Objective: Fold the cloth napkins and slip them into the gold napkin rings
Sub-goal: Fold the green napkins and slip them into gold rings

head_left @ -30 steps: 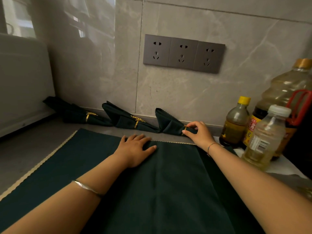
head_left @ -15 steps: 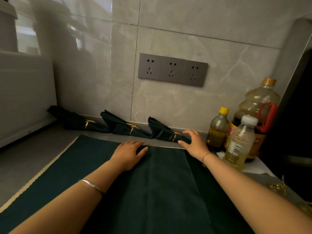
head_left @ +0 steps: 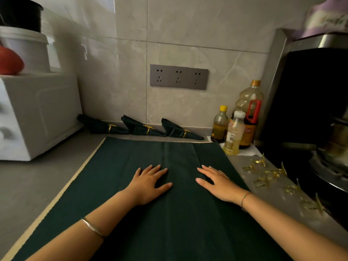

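Counter (head_left: 47, 181) bearing a flat green napkin (head_left: 178, 232) with lengthwise creases down its middle. The left hand (head_left: 148, 182) and right hand (head_left: 218, 183) press flat on it, fingers straight and spread, one on either side of the central fold; neither grips anything. Three ringed napkins (head_left: 143, 129) lie in a row against the wall. Loose rings (head_left: 267, 173) lie to the right of the napkin. Change: a second ago the right hand touched the third ringed napkin; it has since released it, and both hands have drawn back. Judged: third set finished, fourth fold beginning.
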The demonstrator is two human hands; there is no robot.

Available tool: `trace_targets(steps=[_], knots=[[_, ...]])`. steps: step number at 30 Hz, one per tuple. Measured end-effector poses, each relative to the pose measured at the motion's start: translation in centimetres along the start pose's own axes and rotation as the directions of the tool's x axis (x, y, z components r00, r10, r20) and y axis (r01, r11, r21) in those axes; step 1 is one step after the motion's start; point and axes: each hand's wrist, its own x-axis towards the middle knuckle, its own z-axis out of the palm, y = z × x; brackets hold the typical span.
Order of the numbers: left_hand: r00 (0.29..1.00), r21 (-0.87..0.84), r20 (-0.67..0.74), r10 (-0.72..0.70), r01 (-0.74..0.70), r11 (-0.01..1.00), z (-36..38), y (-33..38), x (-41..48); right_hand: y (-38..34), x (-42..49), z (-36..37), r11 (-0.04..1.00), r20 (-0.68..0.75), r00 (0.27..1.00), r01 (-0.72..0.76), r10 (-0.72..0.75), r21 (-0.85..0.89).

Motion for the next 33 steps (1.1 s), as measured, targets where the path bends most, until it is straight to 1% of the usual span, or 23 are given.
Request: trace_targets(steps=[4, 8, 12, 15, 18, 24, 30, 33], knots=[[0.997, 0.022, 0.037, 0.070, -0.071, 0.997, 0.3, 1.9, -6.1, -1.8, -7.6, 0.7, 0.990, 0.111, 0.989, 0.107, -0.097, -0.090], [0.989, 0.019, 0.066, 0.129, -0.131, 0.991, 0.8, 3.7, -10.7, -3.0, -13.6, 1.3, 0.966, 0.151, 0.971, 0.210, -0.188, -0.148], [0.977, -0.009, 0.081, 0.198, -0.198, 0.980, 2.1, 5.2, -14.5, -3.7, -18.1, 2.0, 0.955, 0.157, 0.958, 0.264, -0.242, -0.135], [0.966, -0.008, 0.065, 0.249, -0.249, 0.969, 2.8, 5.8, -16.1, -4.0, -20.0, 2.2, 0.955, 0.148, 0.959, 0.263, -0.243, -0.135], [0.961, -0.005, 0.047, 0.272, -0.272, 0.962, 3.1, 6.0, -16.9, -4.1, -21.0, 2.6, 0.956, 0.101, 0.964, 0.260, -0.247, -0.140], [0.966, -0.082, 0.040, 0.257, -0.253, 0.964, 2.5, 6.2, -17.9, -4.2, -21.7, 2.8, 0.972, 0.038, 0.973, 0.230, -0.228, -0.042], [0.972, -0.177, 0.019, 0.232, -0.225, 0.958, 1.7, 5.8, -19.0, -3.9, -21.5, 2.4, 0.974, 0.037, 0.974, 0.220, -0.222, 0.053], [0.973, -0.184, 0.003, 0.233, -0.228, 0.956, 1.5, 5.4, -19.6, -4.0, -21.8, 2.3, 0.968, -0.023, 0.969, 0.249, -0.248, 0.043]])
